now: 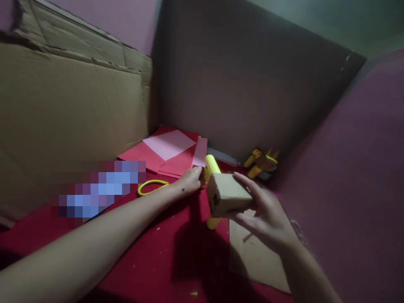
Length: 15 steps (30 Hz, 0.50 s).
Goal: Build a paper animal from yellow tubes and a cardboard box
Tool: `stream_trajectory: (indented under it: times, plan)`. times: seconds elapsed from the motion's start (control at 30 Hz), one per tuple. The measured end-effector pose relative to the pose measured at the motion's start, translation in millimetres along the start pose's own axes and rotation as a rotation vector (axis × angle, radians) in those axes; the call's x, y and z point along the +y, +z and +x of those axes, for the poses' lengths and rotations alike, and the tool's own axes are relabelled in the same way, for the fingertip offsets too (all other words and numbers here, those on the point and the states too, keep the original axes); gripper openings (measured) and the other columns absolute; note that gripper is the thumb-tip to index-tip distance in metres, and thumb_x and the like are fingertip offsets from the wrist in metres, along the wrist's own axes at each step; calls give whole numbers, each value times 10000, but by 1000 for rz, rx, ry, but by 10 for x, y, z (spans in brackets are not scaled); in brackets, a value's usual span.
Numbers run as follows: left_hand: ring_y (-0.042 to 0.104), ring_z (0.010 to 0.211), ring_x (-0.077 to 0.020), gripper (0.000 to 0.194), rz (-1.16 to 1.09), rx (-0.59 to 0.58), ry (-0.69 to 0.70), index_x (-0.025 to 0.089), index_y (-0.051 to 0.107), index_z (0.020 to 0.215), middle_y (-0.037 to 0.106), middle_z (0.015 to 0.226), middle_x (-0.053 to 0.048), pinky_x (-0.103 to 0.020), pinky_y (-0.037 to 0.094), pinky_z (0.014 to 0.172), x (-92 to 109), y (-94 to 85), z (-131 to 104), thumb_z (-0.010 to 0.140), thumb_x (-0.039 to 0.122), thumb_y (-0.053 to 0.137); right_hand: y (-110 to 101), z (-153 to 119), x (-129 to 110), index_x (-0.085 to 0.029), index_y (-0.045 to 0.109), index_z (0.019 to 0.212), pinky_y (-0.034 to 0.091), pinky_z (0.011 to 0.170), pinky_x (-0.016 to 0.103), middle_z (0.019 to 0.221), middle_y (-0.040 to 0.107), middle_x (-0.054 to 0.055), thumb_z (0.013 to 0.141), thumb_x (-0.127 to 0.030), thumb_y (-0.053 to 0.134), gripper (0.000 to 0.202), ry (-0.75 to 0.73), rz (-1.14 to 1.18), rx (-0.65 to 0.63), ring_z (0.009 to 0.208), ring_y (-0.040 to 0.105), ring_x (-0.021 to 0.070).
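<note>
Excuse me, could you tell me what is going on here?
A person's right hand holds a small cardboard box above a red surface, with yellow tubing showing above and below it. The left hand is beside the upper yellow end; its exact grip is hidden. Farther back lie paper sheets, and a small yellow-and-brown figure is at the right.

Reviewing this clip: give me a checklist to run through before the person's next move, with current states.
1. Right hand gripping the cardboard box: ok, thumb and fingers on opposite sides.
2. Left hand holding the yellow tube above the box: cannot tell, fingertips are unclear.
3. Joint between box and tube visible: cannot tell, the box hides it.
4. Yellow loop fully visible: not ok, its right end is hidden.
5. Cardboard sheet uncovered: not ok, the right hand overlaps it.
</note>
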<state>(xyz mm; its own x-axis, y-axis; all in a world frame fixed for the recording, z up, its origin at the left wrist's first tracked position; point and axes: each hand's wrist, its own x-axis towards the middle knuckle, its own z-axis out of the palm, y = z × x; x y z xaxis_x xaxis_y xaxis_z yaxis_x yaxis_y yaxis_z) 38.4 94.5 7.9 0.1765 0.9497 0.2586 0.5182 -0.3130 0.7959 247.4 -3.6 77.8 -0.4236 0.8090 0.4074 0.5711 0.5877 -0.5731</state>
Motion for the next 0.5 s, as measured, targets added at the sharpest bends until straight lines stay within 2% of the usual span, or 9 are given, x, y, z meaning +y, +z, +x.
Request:
stream_trajectory:
  times: [0.07, 0.17, 0.3, 0.4, 0.5]
  plan:
    - [646, 829, -217, 223, 24, -18, -7, 169, 609, 906, 700, 889, -60, -285, 483, 694, -14, 18, 25, 685, 143, 601, -21, -23, 137, -317, 420, 1378, 528, 886, 441, 1333, 534, 89, 729, -321, 747, 727, 50, 171, -8, 1132, 574, 299]
    - [652, 796, -206, 182, 50, -29, -22, 171, 607, 882, 701, 862, -60, -265, 480, 657, -18, 34, 34, 699, 165, 599, -71, -63, 244, -329, 429, 1382, 556, 824, 392, 1278, 589, 76, 721, -338, 758, 738, 154, 287, -48, 1072, 618, 285]
    - [653, 759, -211, 118, 97, -20, -38, 173, 604, 826, 695, 825, -69, -262, 463, 604, 13, 25, 10, 708, 179, 594, -133, -105, 172, -329, 405, 1403, 575, 659, 332, 1053, 702, 60, 718, -295, 765, 774, 293, 383, -56, 843, 684, 243]
    - [655, 767, -224, 124, 133, 2, -53, 165, 602, 839, 694, 837, -86, -270, 458, 593, 30, 15, 17, 717, 186, 594, -135, -104, 112, -319, 380, 1418, 558, 566, 295, 881, 730, 44, 736, -263, 746, 776, 356, 449, -27, 720, 681, 217]
    - [657, 812, -229, 153, 149, 20, -41, 165, 609, 880, 699, 877, -93, -277, 471, 632, 22, 16, 55, 733, 203, 589, -94, -69, 121, -343, 423, 1382, 570, 616, 300, 1096, 695, 58, 706, -244, 768, 766, 314, 503, 7, 845, 681, 230]
